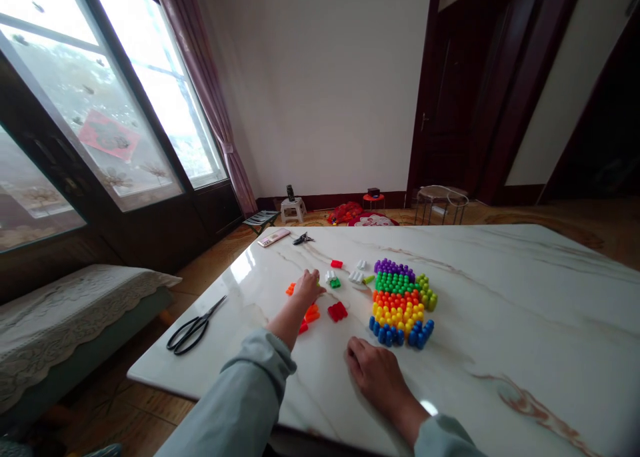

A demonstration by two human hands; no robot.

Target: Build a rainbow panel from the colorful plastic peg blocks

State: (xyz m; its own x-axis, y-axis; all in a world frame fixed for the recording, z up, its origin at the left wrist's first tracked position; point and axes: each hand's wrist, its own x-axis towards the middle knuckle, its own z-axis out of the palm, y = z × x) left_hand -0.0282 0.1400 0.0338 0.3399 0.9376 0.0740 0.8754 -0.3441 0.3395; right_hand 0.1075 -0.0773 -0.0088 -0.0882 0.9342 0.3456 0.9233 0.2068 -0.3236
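My left hand [309,287] reaches over the loose plastic building blocks with its fingers pinched. A bit of lime green shows at its fingertips, too small to make out. Orange blocks [312,312] lie under and beside that wrist, and a dark red block [337,312] lies to its right. Just beyond are a white block [331,276], a green block [335,283], a bright red block [337,264] and another white block [356,277]. My right hand [376,370] rests on the table, fingers curled, nothing visible in them. Ahead of it stand knobbed blocks in colour rows, including purple [394,268], yellow [399,316] and blue [387,335].
Black-handled scissors [193,330] lie at the left of the marble-patterned table [500,290]. A phone [273,237] and keys [303,238] lie near its far edge. Beyond stand a white stool [293,208] and a metal-legged stool [440,200]. A covered bench [75,304] is at the left.
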